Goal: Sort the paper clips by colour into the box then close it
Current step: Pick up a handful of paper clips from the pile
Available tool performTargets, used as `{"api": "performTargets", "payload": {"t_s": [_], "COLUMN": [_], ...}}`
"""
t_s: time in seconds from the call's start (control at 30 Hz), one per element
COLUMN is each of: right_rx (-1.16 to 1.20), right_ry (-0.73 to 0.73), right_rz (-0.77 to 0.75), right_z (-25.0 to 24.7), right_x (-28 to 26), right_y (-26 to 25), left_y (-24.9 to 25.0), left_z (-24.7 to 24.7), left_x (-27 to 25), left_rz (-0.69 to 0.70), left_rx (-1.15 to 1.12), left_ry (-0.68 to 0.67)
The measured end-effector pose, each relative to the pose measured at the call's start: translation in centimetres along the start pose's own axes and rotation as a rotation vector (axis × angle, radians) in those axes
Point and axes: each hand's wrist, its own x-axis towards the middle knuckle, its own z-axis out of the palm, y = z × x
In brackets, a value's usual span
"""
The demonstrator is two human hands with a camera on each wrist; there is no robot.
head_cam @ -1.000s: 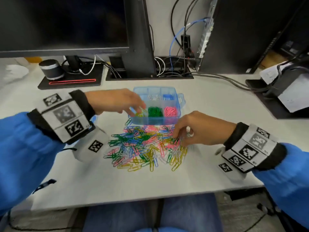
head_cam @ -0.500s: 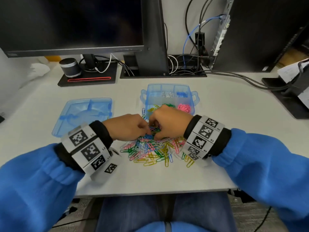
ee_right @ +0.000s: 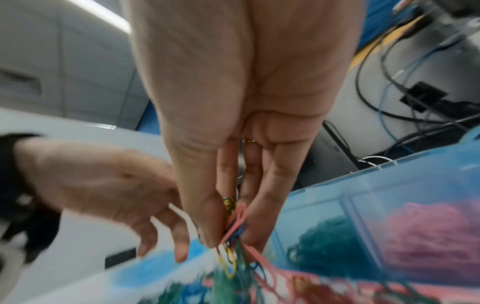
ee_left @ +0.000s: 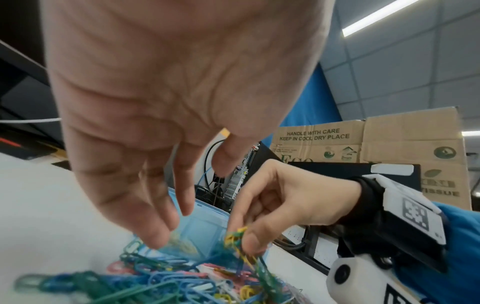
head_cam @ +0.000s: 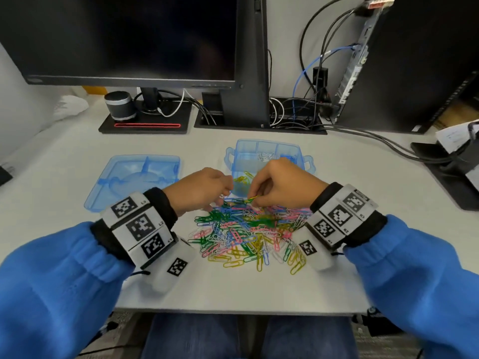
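Observation:
A heap of mixed-colour paper clips (head_cam: 246, 234) lies on the white desk just in front of the open blue box (head_cam: 269, 142). Yellow clips (head_cam: 242, 180), white clips (head_cam: 264, 156), green clips (ee_right: 319, 242) and pink clips (ee_right: 428, 232) sit in separate compartments. My right hand (head_cam: 252, 202) pinches a tangled bunch of green, yellow, pink and blue clips (ee_left: 235, 238) at the heap's far edge, lifted slightly. My left hand (head_cam: 225, 194) hovers beside it with fingers (ee_left: 155, 236) loosely spread over the heap, holding nothing I can see.
The box's blue lid (head_cam: 134, 180) lies upside down to the left. A monitor stand (head_cam: 145, 124), a small speaker (head_cam: 119, 106), a computer tower (head_cam: 404, 63) and cables (head_cam: 375, 141) line the back. A black device (head_cam: 456, 167) sits at the right.
My left hand came back from the box to the heap and my right hand slid left to meet it. The right hand now lifts a bunch of clips; the hands have parted slightly.

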Motion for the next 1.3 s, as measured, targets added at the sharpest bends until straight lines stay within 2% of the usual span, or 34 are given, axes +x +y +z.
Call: {"api": "performTargets", "payload": {"t_s": [0.13, 0.27, 0.33, 0.4, 0.5, 0.77, 0.9, 1.07, 1.3], "right_rx": [0.131, 0.271, 0.276, 0.238, 0.235, 0.118, -0.005, -0.025, -0.013], "right_ry": [0.06, 0.083, 0.068, 0.05, 0.038, 0.052, 0.057, 0.049, 0.052], "right_rz": [0.008, -0.038, -0.066, -0.076, -0.078, -0.081, -0.103, -0.105, -0.123], "right_z": [-2.3, -3.8, -3.7, -3.3, -3.4, -3.7, -3.0, -2.9, -4.0], "right_x": [-0.1, 0.2, 0.3, 0.4, 0.2, -0.5, -0.4, -0.4, -0.6], "right_y": [0.0, -0.7, -1.0, -1.1, -0.9, -0.9, -1.1, -1.1, -0.7], "left_y": [0.7, 1.4, 1.8, 2.3, 2.1, 1.9, 2.1, 1.9, 1.7], "left_z": [0.3, 1.6, 2.5, 3.1, 3.2, 3.1, 3.4, 3.2, 3.0], "left_x": [0.1, 0.6, 0.8, 0.8, 0.9, 0.5, 0.4, 0.5, 0.8], "left_rz": [-0.12, -0.255, -0.269, -0.247, -0.215, -0.18, -0.177, -0.152, -0.164], "left_rx": [-0.437, -0.978, -1.241, -1.374, -1.447, -1.494, -1.53, -1.587, -1.533], "left_ry": [-0.083, -0.379, -0.521, -0.52, -0.436, -0.334, -0.332, -0.361, -0.302]}}
